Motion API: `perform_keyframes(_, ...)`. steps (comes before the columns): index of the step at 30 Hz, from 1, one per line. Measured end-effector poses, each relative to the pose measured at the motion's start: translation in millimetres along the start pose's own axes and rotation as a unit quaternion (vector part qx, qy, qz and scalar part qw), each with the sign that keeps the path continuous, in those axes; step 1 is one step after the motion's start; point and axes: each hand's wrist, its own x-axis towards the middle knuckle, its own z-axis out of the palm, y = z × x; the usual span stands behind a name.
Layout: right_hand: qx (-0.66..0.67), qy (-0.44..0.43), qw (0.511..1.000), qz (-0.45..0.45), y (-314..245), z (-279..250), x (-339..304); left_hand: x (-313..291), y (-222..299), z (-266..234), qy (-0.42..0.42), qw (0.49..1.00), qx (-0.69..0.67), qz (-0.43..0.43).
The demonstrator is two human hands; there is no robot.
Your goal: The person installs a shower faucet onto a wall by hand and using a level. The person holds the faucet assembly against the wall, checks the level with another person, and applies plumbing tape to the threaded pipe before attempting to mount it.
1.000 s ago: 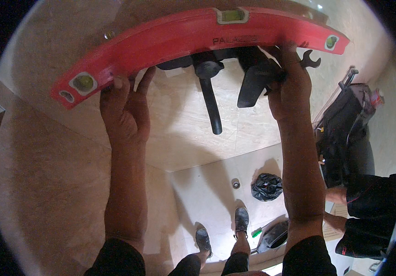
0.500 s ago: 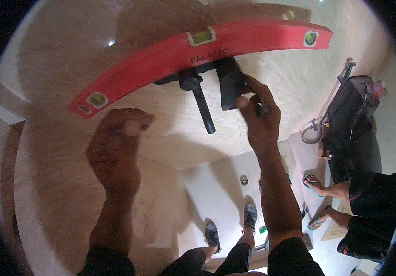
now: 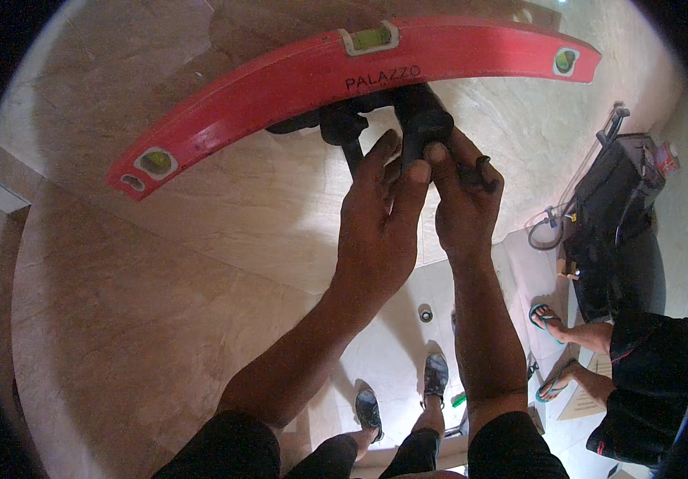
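A red spirit level (image 3: pixel 479 52) lies across the top of a black wall fitting (image 3: pixel 344 128), tilted lower at its left end. A thin black rod (image 3: pixel 351 152) hangs from the fitting's left part. My right hand (image 3: pixel 470 191) grips the thick black end piece (image 3: pixel 428 124) on the right side, thumb and fingers closed about it. Beside it, my left hand (image 3: pixel 380 215) closes on the same piece from the left and below, its thumb near my right thumb. My left fingers partly hide the rod and the lower part of the end piece.
Beige marbled tiles (image 3: pixel 160 319) cover the wall. At right stand a black bag (image 3: pixel 611 207) and a looped hose (image 3: pixel 545 231). Another person's legs in flip-flops (image 3: pixel 551 323) are close by. My shoes (image 3: pixel 368 415) are on the pale floor near a round drain (image 3: pixel 425 313).
My left hand has moved right and up, from open air to the black end piece. That piece appears turned upward. The level sits slightly higher in view.
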Motion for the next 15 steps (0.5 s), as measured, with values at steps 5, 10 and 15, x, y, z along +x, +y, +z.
perform_keyframes(5, -0.006, 0.018, 0.999, -0.032, 3, 3, -1, 13, 4, 11, -0.051, 0.995, -0.078, -0.037)
perform_keyframes(10, -0.044, 0.010, 0.998, -0.034, -4, 3, 5, 19, 8, 14, -0.036, 0.992, -0.116, -0.038)
perform_keyframes(15, -0.022, 0.020, 0.997, -0.069, -4, 4, 6, 22, 9, 9, -0.058, 0.994, -0.076, -0.057)
